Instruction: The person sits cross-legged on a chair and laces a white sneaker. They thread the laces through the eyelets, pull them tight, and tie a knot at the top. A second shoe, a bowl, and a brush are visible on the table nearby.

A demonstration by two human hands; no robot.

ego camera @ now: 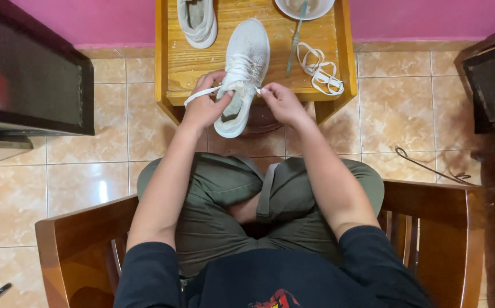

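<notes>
Marbled beige floor tiles [88, 182] cover the room, with a bright pink wall [88, 17] at the far side. A small wooden table [202, 65] with raised side edges stands against that wall, seen from above. The person sits in a wooden armchair [76, 245], wearing olive trousers and a dark top. Dark furniture stands at the left and right edges of the view.

A white mesh sneaker [246, 63] lies on the table with its toe pointing away and its heel hanging over the near edge. The left hand [204, 105] is at the sneaker's left side, fingers curled and pinching a flat white shoelace [202, 94] that runs from the eyelets out to the left. The right hand [281, 102] is at the sneaker's right side by the tongue, fingertips pressed together on the other lace end.

On the table beyond, a second white sneaker [198, 20] lies at the upper left. A loose white lace [320, 71] is coiled to the right of the held sneaker. A pale round bowl [304, 7] sits at the top edge with a slim greenish brush handle [295, 43] leaning out of it. A thin dark cord [430, 168] trails on the tiles to the right
</notes>
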